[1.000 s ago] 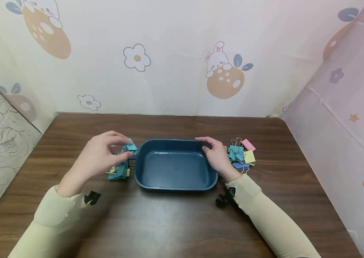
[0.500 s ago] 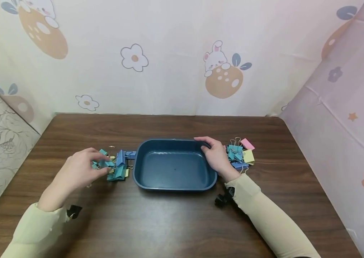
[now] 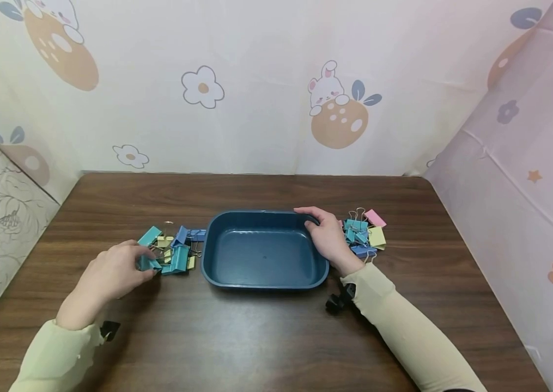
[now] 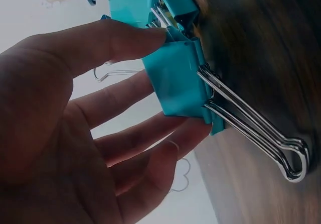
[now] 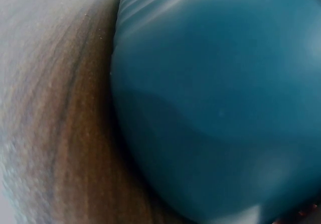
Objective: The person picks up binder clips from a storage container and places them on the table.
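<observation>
My left hand (image 3: 111,272) is at the near left of a pile of binder clips (image 3: 178,258) in teal, blue and yellow. Its thumb and fingers pinch a teal binder clip (image 4: 175,78), whose wire handles stick out over the wood. Beside the pile, a dark blue plastic tray (image 3: 265,286) stands upright with nothing inside. My right hand (image 3: 327,237) grips its right rim near the back corner, thumb on the inner side. The right wrist view is mostly the tray's smooth outer wall (image 5: 215,98); that hand's fingers are not seen there.
To the right of the tray, partly behind the right hand, lies a second pile of binder clips (image 3: 362,234) in teal, blue, yellow and pink. The brown wooden table (image 3: 237,343) ends at a patterned curtain (image 3: 256,109) behind.
My left hand has moved left and toward the near side of the left pile, from beside the tray. The right hand and the tray have stayed in place.
</observation>
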### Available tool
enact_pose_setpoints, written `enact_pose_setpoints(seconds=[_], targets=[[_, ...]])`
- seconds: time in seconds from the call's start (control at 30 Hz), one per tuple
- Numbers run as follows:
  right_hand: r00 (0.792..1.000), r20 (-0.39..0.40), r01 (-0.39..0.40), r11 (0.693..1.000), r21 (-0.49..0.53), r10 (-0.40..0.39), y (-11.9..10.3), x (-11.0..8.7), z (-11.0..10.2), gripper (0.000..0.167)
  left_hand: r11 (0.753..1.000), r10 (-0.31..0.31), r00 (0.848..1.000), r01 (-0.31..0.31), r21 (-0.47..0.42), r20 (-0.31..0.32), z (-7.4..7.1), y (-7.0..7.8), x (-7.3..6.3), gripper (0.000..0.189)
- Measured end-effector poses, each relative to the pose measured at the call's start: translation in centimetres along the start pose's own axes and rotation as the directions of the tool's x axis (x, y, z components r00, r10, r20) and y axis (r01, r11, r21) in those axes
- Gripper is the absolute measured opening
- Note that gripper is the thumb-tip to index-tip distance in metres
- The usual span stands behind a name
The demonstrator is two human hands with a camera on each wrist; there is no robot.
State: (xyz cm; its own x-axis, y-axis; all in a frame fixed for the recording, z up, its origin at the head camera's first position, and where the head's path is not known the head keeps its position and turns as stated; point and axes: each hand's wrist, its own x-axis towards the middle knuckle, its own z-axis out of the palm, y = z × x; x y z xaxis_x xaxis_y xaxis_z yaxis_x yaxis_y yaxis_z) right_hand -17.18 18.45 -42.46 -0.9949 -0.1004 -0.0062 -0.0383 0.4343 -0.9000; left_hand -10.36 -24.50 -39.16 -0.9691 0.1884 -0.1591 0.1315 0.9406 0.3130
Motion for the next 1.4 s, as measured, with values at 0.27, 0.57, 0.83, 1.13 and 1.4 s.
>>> enact_pose_setpoints(seconds=[0.27, 0.57, 0.83, 1.13, 1.4], targets=[[1.000, -0.002, -0.005, 1.000, 0.000, 0.005, 0.1, -0.1, 0.0, 0.039, 0.999, -0.003, 1.000, 0.003, 0.039, 0.007, 0.0, -1.0, -0.5, 0.039], [1.000, -0.013, 0.013, 1.000, -0.024, -0.014, 0.2, 0.0, -0.1, 0.038, 0.998, 0.001, 1.000, -0.002, 0.064, 0.009, -0.1, -1.7, -0.7, 0.048], [1.000, -0.007, 0.002, 1.000, -0.024, -0.002, 0.2, 0.2, -0.1, 0.037, 1.000, 0.006, 1.000, -0.005, 0.017, -0.009, -1.3, -1.4, -0.5, 0.045], [0.995, -0.041, 0.079, 0.984, -0.160, -0.086, 0.0, 0.0, -0.2, 0.029, 0.995, 0.098, 0.982, -0.101, -0.012, -0.159, -1.4, 1.2, 0.4, 0.033], [0.978, -0.113, 0.159, 0.975, -0.154, -0.177, -0.3, -0.7, -0.7, 0.027, 0.981, 0.184, 0.939, -0.195, -0.008, -0.289, 0.6, 4.8, 2.3, 0.027]])
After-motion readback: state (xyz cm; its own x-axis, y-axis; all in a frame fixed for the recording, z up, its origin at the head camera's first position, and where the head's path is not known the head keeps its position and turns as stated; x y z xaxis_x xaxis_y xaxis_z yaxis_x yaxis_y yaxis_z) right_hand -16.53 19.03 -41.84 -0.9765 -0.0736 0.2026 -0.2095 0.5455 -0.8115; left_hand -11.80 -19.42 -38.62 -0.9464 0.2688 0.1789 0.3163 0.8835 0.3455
